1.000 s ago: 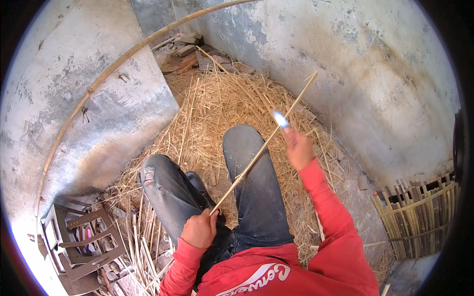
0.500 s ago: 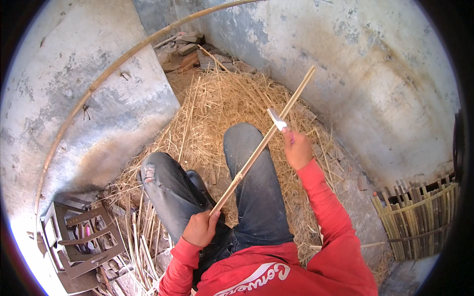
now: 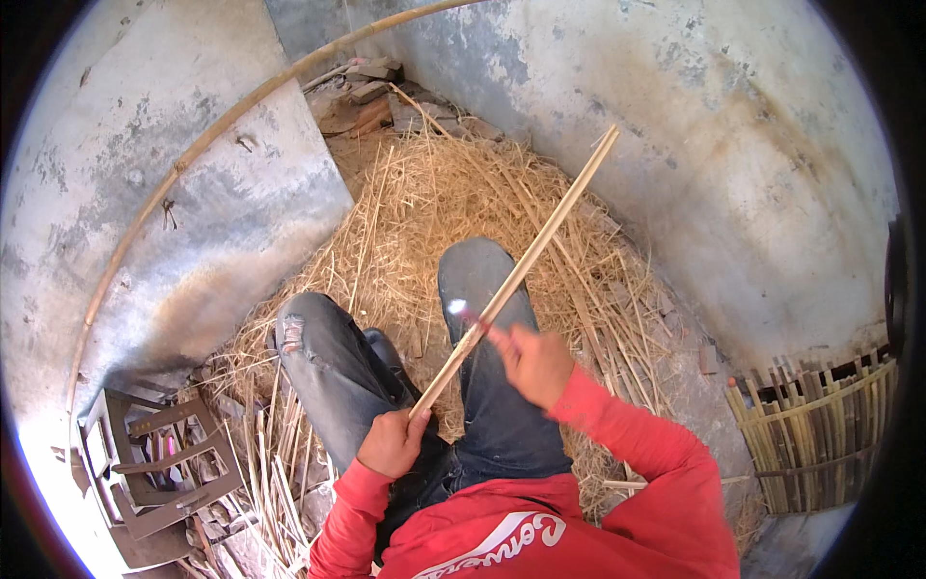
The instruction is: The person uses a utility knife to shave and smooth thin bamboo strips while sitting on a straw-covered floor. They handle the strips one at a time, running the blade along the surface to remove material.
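I am gripping the near end of a long bamboo strip in my left hand, fist clamped around it just above my lap, the strip slanting up and away over my right knee toward the grey wall. My right hand is closed on a small knife, its bright blade touching the strip partway up; the hands are apart. I am sitting over a heap of straw shavings, a woven bamboo basket standing well off to my right.

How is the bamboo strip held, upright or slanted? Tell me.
Slanted. The left hand grips the bamboo strip at its lower end; its far end points up-right over the straw.
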Demonstrator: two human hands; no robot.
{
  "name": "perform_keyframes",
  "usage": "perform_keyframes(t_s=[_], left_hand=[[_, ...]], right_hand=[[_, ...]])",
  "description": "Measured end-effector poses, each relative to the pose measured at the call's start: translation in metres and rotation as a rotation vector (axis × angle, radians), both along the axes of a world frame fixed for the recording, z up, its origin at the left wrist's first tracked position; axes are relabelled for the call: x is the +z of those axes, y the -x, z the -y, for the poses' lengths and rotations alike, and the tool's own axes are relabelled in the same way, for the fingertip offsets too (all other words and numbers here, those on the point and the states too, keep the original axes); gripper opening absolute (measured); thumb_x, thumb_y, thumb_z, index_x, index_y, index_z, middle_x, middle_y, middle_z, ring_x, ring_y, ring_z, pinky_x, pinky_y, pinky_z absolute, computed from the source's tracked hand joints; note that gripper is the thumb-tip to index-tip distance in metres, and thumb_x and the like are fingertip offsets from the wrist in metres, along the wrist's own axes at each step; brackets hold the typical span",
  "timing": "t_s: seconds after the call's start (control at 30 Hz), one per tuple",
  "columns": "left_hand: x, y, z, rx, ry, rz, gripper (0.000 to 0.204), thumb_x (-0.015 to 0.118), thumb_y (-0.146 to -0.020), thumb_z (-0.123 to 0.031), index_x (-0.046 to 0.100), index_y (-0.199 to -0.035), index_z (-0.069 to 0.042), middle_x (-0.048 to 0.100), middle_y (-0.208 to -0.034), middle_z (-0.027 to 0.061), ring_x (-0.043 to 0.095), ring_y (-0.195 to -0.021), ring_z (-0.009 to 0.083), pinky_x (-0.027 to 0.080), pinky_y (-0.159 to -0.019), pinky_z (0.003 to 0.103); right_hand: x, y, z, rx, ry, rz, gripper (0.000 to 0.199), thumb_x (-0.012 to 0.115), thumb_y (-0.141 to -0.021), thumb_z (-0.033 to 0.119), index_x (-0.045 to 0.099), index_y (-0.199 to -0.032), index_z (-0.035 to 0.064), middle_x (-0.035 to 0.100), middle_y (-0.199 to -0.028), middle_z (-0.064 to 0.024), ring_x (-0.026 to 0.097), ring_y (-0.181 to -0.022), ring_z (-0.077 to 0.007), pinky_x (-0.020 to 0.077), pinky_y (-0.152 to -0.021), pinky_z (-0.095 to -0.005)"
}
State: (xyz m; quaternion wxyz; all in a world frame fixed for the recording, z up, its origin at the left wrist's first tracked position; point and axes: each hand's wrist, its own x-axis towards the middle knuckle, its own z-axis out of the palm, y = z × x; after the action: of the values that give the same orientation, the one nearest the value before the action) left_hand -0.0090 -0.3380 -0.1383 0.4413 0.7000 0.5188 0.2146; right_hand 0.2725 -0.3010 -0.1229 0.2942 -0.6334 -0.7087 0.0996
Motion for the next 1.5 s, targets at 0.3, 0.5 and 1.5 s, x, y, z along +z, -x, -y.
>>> perform_keyframes(t_s=[0.3,0.5,1.5], left_hand=[[-0.002,0.007,-0.001,-0.078,0.169,-0.083,0.042,0.049,-0.111,-0.033,0.07,-0.101,0.001,0.05,-0.061,0.0067,0.052,-0.059,0.0158,0.045,-0.06,0.037],[-0.016,0.017,-0.001,-0.101,0.267,0.007,0.044,0.046,-0.112,-0.037,0.069,-0.105,-0.001,0.046,-0.062,-0.0023,0.044,-0.056,0.009,0.038,-0.054,0.031],[0.029,-0.005,0.027,0.091,-0.23,-0.204,0.016,0.064,-0.1,-0.015,0.06,-0.09,-0.004,0.059,-0.065,0.0227,0.062,-0.061,0.0447,0.045,-0.054,0.05]], right_hand=[[0.02,0.008,0.007,-0.007,0.163,-0.065,0.059,0.055,-0.105,0.047,0.06,-0.069,0.0009,0.059,-0.061,-0.0251,0.062,-0.056,-0.0441,0.0449,-0.051,-0.0512],[0.033,-0.004,0.005,0.076,0.221,-0.341,0.052,0.056,-0.105,0.044,0.065,-0.079,0.0005,0.056,-0.059,-0.0202,0.055,-0.052,-0.0368,0.0424,-0.053,-0.0456],[0.013,-0.044,-0.029,-0.08,0.14,0.162,0.06,0.048,-0.105,0.051,0.067,-0.074,0.0042,0.063,-0.06,-0.0203,0.063,-0.055,-0.042,0.0516,-0.055,-0.0526]])
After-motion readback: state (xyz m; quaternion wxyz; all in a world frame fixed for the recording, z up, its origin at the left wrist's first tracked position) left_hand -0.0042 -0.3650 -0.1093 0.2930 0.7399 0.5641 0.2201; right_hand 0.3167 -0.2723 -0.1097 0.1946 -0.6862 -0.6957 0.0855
